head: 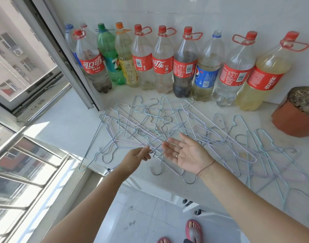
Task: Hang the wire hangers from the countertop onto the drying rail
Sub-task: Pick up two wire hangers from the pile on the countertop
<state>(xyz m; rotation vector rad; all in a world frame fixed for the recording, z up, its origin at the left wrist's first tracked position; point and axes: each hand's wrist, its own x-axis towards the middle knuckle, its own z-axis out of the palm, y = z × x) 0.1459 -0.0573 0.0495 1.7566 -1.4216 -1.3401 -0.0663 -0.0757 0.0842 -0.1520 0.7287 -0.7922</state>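
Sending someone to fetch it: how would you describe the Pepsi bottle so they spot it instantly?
Follow the row of bottles along the white wall. Third in from the terracotta pot stands the Pepsi bottle: its blue label sits between red-labelled neighbours.

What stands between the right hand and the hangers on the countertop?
Nothing visible does. The right hand is open just above the hangers on the countertop; the left hand pinches one.

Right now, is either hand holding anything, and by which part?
Left hand pinches a wire hanger on a straight run of wire; right hand open, holding nothing.
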